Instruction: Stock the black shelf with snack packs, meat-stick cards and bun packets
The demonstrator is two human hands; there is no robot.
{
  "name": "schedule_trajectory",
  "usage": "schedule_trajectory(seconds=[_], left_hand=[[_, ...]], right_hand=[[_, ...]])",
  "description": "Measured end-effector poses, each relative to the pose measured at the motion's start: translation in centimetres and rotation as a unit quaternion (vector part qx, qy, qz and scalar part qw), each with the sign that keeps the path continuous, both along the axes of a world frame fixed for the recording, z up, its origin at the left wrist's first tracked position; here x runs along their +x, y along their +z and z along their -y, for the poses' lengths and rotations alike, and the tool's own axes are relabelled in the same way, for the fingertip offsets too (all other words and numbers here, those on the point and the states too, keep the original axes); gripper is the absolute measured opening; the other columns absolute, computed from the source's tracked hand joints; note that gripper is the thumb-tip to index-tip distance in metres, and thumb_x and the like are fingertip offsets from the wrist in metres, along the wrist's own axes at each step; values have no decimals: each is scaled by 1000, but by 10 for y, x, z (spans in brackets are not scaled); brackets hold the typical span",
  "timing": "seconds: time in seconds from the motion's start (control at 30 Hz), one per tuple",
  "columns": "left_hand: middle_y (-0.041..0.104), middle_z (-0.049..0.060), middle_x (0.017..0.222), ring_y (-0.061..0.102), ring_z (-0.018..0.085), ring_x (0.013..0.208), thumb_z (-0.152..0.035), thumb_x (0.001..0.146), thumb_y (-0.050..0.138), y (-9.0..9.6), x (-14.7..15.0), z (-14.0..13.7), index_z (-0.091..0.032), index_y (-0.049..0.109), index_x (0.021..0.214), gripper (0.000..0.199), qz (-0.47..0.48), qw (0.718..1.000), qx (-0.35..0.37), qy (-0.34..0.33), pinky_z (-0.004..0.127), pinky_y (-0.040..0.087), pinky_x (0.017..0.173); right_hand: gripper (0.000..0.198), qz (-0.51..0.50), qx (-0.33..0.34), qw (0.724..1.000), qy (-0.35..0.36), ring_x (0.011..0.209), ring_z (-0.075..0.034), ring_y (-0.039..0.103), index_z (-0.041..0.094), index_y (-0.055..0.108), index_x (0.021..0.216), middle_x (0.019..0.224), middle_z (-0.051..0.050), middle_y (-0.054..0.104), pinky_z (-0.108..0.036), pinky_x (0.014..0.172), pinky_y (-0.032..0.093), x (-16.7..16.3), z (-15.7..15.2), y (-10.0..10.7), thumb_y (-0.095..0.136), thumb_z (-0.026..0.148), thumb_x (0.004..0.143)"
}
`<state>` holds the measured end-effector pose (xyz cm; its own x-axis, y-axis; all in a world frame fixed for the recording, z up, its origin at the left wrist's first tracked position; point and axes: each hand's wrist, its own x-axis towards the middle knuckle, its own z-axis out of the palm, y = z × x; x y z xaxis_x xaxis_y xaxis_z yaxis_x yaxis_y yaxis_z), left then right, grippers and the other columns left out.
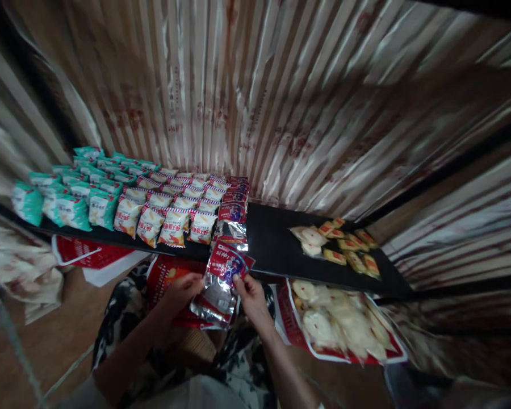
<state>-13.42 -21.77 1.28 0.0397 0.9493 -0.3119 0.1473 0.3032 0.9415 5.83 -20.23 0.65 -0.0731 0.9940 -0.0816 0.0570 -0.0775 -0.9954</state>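
A red, purple and silver foil snack packet (221, 278) is held over my lap, just in front of the shelf's edge. My right hand (252, 298) pinches its right side, thumb on the printed front. At the left edge, the fingers of my left hand (181, 292) are closed on the same packet. Matching foil packets (232, 218) lie in a column on the black shelf (268, 238), directly beyond my hands. Left of that column stand rows of white snack bags (174, 224) with red print, and farther left, rows of teal bags (102, 207).
Yellow packets (347, 244) and a clear bag of round pale crackers (310, 238) lie on the shelf's right part. Below is an open red bag (296, 324) with clear cracker packs. Red bags (85, 253) also sit under the left side. Striped sheeting (255, 102) hangs behind.
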Motion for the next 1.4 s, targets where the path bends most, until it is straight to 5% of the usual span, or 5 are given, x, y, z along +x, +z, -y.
schedule_trajectory(seconds=[0.23,0.63,0.77,0.97,1.4], left_hand=[[59,-1,58,52,13,58,-48,67,56,3,23,13,-17,57,63,32,-5,999,10,-42,23,40,52],[67,4,83,62,18,77,-46,75,54,34,52,-21,-15,61,93,36,77,996,26,-22,26,49,65],[59,10,114,61,18,93,-34,81,47,43,61,-38,-19,56,110,34,-70,981,178,30,32,51,80],[44,9,137,33,25,132,-15,79,45,59,79,-80,-19,56,114,37,-261,892,368,-3,46,32,108],[45,13,137,30,26,134,-15,75,48,64,100,-183,-11,52,122,47,-352,885,296,-78,41,26,113]], right_hand=[[41,-92,-29,995,16,76,-19,63,20,64,94,84,-3,69,-31,73,49,11,14,22,61,56,74],[48,-128,-50,989,-54,73,-21,65,21,58,106,88,-5,70,-31,65,51,27,14,27,70,49,69],[51,-127,-26,988,-80,63,-18,63,20,57,104,78,-3,70,-27,56,49,39,-26,45,72,49,65],[50,-87,11,991,-101,59,-16,62,18,55,101,73,-1,68,-23,46,48,50,-115,62,73,45,62],[13,20,-5,1000,-9,52,-11,62,19,56,92,69,1,65,-21,49,52,32,-264,57,56,23,80]])
